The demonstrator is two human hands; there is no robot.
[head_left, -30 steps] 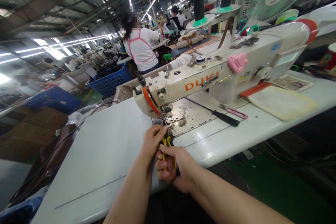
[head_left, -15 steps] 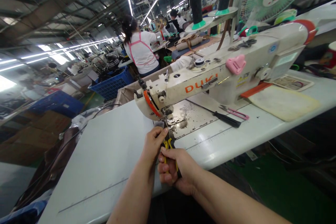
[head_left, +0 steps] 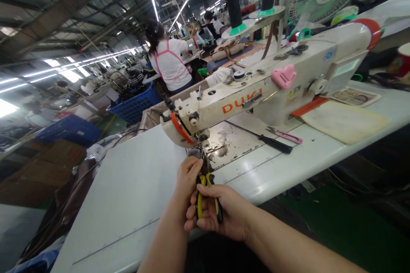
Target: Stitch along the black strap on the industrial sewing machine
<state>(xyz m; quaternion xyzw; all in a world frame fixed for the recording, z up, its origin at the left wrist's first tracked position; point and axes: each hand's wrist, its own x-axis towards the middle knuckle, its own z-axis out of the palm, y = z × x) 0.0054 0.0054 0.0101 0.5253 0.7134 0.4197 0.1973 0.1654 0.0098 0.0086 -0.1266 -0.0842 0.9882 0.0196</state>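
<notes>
- A pair of metal-nosed pliers with yellow-and-black handles [head_left: 209, 178] stands nose-forward at the near edge of the table, its tips just under the needle end of the machine, likely held so to get into that narrow space
- The right hand [head_left: 229, 207] wraps both handles, thumb laid over the top and fingers curled below; the handles stand partly spread, so the squeeze looks loose, perhaps for finer control
- The pliers' nose juts out beyond this grip, away from the person; from here I can't tell whether its tips hold anything
- The left hand [head_left: 187, 175] sits just beside the nose, thumb and forefinger drawn together, perhaps to steady something small; I can't make out what, if anything, they pinch
- Beyond rises a cream-white metal sewing machine with orange lettering [head_left: 253, 83], its arm running off to the right
- A thin-shafted screwdriver with a black handle [head_left: 274, 143] and pink-handled metal snips [head_left: 288, 136] lie right of the hands on the smooth white tabletop [head_left: 128, 196], seemingly kept within easy reach
</notes>
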